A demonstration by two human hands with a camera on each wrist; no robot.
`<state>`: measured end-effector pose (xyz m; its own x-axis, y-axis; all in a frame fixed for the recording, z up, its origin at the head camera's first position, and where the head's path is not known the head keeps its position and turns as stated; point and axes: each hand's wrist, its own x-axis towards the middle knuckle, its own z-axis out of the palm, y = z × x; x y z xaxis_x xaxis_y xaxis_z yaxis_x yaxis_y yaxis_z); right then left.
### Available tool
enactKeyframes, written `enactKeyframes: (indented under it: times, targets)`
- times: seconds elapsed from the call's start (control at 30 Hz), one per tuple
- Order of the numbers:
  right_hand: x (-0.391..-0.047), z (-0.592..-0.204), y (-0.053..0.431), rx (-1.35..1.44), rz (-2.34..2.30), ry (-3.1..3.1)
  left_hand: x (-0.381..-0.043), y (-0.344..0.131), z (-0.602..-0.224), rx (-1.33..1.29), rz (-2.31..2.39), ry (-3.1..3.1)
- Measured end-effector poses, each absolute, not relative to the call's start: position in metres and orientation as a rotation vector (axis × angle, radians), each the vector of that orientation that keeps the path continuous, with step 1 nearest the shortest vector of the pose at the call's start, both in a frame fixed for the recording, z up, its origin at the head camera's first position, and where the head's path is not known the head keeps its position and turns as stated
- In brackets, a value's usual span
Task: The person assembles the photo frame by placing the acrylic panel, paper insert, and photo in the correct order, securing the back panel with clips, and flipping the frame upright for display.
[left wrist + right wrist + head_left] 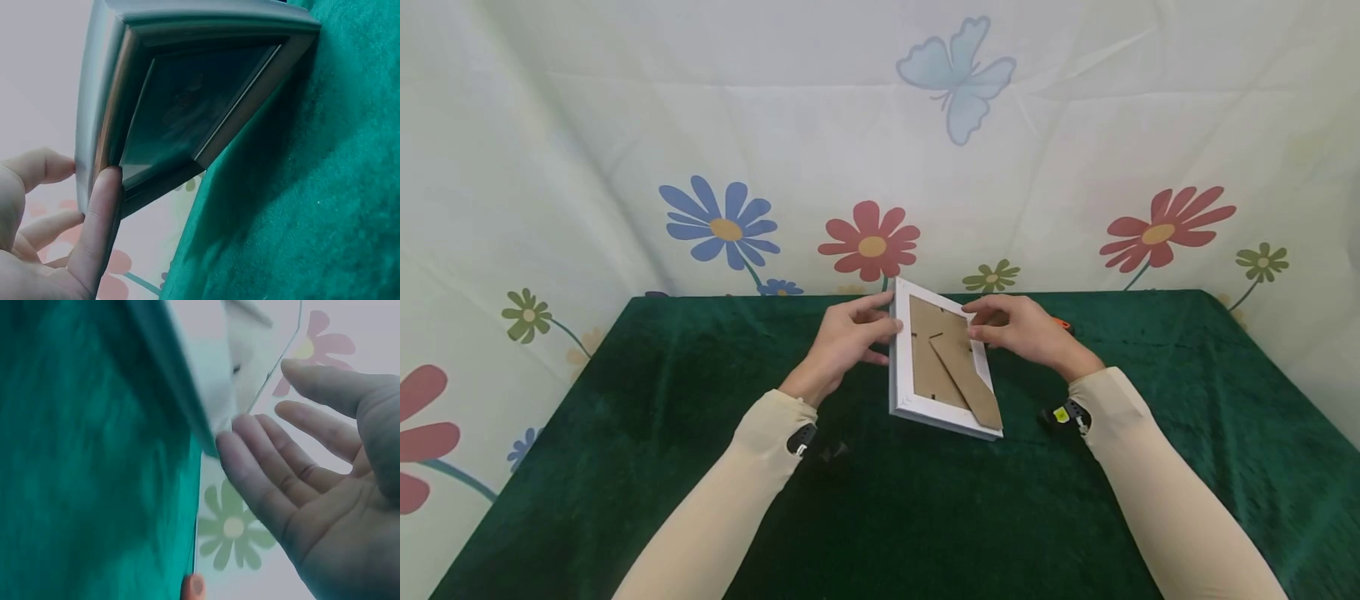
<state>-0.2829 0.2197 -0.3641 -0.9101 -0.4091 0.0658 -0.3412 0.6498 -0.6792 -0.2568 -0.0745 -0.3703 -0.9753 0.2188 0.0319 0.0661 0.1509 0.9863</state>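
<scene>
A white picture frame (pixel 931 367) stands tilted above the green cloth in the head view, its brown backing and folded stand leg (pixel 970 387) turned toward me. My left hand (pixel 846 337) holds its left edge, thumb on the back side. In the left wrist view, fingers grip the frame's side, and its glass front (pixel 187 115) faces that camera; the picture behind the glass is dim. At the upper right edge is my right hand (pixel 1015 327). The right wrist view shows this hand (pixel 331 475) with fingers extended, fingertips at the frame's corner and the thumb apart from it.
A dark green cloth (pixel 662 467) covers the table. Behind it hangs a white curtain (pixel 805 133) printed with flowers and a butterfly. A small orange-tipped object (pixel 1062 323), mostly hidden, lies behind the right hand.
</scene>
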Motion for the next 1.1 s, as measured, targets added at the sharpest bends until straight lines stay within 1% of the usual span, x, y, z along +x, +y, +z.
enactKeyframes:
  times: [0.27, 0.5, 0.8, 1.1]
  targets:
    - [-0.271, -0.356, 0.201, -0.744, -1.276, 2.596, -0.256, -0.075, -0.365, 0.298, 2.021, 2.282]
    - [-0.266, -0.357, 0.189, -0.740, -1.311, 2.538, -0.256, -0.073, -0.362, 0.312, 2.095, 2.241]
    - [-0.266, -0.362, 0.185, -0.764, -1.411, 2.476, -0.253, -0.072, -0.359, 0.444, 2.140, 2.249]
    - [-0.263, -0.366, 0.174, -0.708, -1.611, 2.324, -0.255, -0.071, -0.356, 0.556, 2.204, 2.243]
